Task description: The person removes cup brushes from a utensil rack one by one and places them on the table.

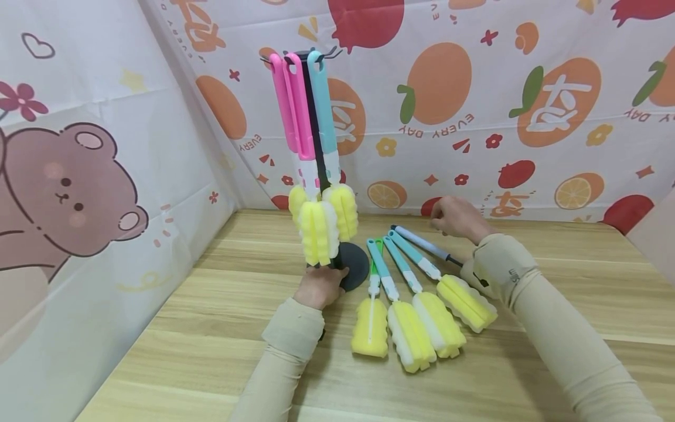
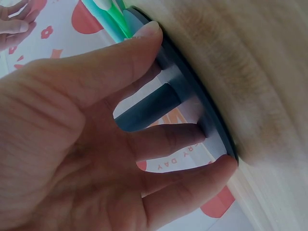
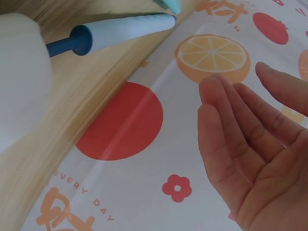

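Left hand [image 1: 320,286] grips the black stand [image 1: 357,266] low down; right hand [image 1: 459,218] hovers above the desk [image 1: 211,351], fingers relaxed. Three sponge brushes [image 1: 315,231] hang from the stand's top.

The stand [image 1: 357,267] is black, the sponges [image 1: 412,336] yellow and white, the backdrop [image 1: 443,85] fruit-patterned

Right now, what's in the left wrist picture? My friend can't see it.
A left hand grips a dark stand base on a wooden table, the pole between its fingers. Behind are a green handle, part of the right hand and a patterned cloth.
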`<control>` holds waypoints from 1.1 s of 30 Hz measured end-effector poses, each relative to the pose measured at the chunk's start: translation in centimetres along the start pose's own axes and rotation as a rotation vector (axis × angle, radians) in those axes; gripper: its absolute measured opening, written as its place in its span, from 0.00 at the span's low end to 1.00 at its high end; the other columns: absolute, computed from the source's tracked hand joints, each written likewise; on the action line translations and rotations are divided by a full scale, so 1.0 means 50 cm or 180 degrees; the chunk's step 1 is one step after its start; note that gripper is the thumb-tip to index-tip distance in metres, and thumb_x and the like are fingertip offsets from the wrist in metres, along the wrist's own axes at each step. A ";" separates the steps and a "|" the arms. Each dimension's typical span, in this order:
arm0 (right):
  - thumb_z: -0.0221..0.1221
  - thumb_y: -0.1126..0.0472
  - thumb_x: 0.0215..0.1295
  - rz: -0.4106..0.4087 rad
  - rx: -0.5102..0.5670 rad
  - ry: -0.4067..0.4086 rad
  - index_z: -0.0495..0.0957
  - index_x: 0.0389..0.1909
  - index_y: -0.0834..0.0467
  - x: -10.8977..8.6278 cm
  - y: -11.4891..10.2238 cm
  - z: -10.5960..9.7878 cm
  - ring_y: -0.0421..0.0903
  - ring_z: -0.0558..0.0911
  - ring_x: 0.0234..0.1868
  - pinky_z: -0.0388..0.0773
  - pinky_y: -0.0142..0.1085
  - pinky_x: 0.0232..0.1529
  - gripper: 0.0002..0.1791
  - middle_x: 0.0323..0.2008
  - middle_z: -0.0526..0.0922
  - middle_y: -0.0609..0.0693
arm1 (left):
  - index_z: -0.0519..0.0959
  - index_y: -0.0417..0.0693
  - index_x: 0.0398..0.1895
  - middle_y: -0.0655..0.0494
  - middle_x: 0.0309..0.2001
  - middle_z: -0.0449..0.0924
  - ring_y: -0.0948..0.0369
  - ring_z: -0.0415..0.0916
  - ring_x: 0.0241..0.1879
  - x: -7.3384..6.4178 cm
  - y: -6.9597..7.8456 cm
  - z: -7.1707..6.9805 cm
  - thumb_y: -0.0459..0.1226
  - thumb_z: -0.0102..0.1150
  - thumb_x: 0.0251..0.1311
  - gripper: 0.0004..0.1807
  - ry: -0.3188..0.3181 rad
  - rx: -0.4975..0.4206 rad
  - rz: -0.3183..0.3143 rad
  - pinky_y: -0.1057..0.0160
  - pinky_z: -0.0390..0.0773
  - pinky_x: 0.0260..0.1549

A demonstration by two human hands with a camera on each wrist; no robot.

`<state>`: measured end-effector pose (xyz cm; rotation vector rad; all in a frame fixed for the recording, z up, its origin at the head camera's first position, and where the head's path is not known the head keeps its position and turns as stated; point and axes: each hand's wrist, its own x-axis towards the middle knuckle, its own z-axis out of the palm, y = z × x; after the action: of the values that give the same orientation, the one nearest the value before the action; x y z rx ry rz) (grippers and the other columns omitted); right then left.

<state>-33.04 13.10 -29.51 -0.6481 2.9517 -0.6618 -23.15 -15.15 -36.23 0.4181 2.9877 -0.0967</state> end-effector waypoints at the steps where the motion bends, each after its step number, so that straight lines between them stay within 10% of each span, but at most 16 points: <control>1: 0.62 0.68 0.68 0.0007 0.0013 0.0001 0.85 0.40 0.71 -0.001 -0.002 -0.001 0.50 0.83 0.27 0.82 0.42 0.34 0.08 0.33 0.85 0.59 | 0.79 0.51 0.66 0.50 0.52 0.86 0.51 0.84 0.43 0.000 0.000 0.001 0.40 0.65 0.67 0.24 0.0000 -0.0003 0.0001 0.52 0.77 0.44; 33: 0.60 0.66 0.70 -0.0298 0.0193 0.0402 0.86 0.43 0.70 -0.005 -0.048 -0.022 0.56 0.81 0.39 0.80 0.50 0.45 0.10 0.39 0.87 0.62 | 0.78 0.51 0.67 0.48 0.55 0.84 0.49 0.83 0.47 0.000 -0.001 0.000 0.41 0.64 0.68 0.25 -0.0053 -0.0006 0.0001 0.49 0.77 0.47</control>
<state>-32.01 11.68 -27.53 -0.7708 3.0168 -0.8263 -23.15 -15.18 -36.21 0.4156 2.9712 -0.0967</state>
